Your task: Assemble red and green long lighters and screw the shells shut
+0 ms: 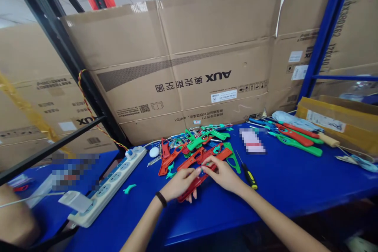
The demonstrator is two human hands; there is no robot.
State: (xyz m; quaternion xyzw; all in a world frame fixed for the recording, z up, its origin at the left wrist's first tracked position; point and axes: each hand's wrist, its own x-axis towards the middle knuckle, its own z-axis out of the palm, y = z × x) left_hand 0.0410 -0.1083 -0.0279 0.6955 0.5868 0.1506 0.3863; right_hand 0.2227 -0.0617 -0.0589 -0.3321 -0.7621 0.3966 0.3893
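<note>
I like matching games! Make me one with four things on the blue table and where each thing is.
Things:
1. Red plastic piece
2. Black-and-yellow screwdriver
3. White power strip
4. Small teal plastic clip

Places:
A. Left side of the blue table
B. On the table, right of the hands
C. On the table, just left of the hands
D. Held by the left hand and right hand

Pairs: 1-D, 2-B, 3-A, 4-C
</note>
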